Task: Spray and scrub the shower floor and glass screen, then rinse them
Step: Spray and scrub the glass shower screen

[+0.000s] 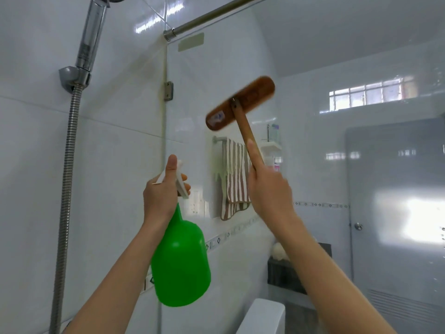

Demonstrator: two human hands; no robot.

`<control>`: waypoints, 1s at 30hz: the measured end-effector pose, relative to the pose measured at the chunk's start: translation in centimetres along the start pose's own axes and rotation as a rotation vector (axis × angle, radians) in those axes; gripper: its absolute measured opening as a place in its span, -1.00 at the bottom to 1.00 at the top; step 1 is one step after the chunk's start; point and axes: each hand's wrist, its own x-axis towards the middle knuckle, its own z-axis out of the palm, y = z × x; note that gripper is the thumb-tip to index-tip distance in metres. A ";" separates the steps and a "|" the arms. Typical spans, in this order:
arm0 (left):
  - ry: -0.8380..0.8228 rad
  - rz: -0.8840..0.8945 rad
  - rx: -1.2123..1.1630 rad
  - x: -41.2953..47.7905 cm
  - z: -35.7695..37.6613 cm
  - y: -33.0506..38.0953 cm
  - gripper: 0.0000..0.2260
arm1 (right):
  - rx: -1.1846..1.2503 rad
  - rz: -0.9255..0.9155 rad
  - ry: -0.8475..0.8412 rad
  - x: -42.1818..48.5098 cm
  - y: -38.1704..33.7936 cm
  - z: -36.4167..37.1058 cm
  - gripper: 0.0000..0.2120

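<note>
My left hand (160,192) grips the white trigger head of a green spray bottle (180,263), held up at centre with its nozzle toward the glass screen (313,145). My right hand (268,189) holds the wooden handle of a brown scrub brush (240,103). The brush head is raised and tilted against the upper part of the glass, blurred. The glass screen fills the middle and right of the view, hung under a metal rail (212,15). The shower floor is out of view.
A chrome shower handset (92,34) sits in its wall bracket at upper left, its ribbed hose (66,189) hanging down the white tiles. Behind the glass are a striped towel (234,177) on a rail, a small shelf, a toilet cistern (262,317) and a grey door (397,213).
</note>
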 end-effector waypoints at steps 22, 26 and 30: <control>0.001 -0.007 0.051 3.2 -6.7 -1.1 -0.54 | -0.022 0.042 0.008 0.8 -5.3 6.0 -0.41; 0.016 0.003 0.026 3.8 -7.6 -1.3 -0.59 | -0.092 -0.030 0.038 13.4 -8.0 4.8 -0.46; 0.008 0.008 0.015 3.6 -8.3 -1.3 -0.59 | 0.005 -0.006 0.012 5.5 -5.3 5.9 -0.45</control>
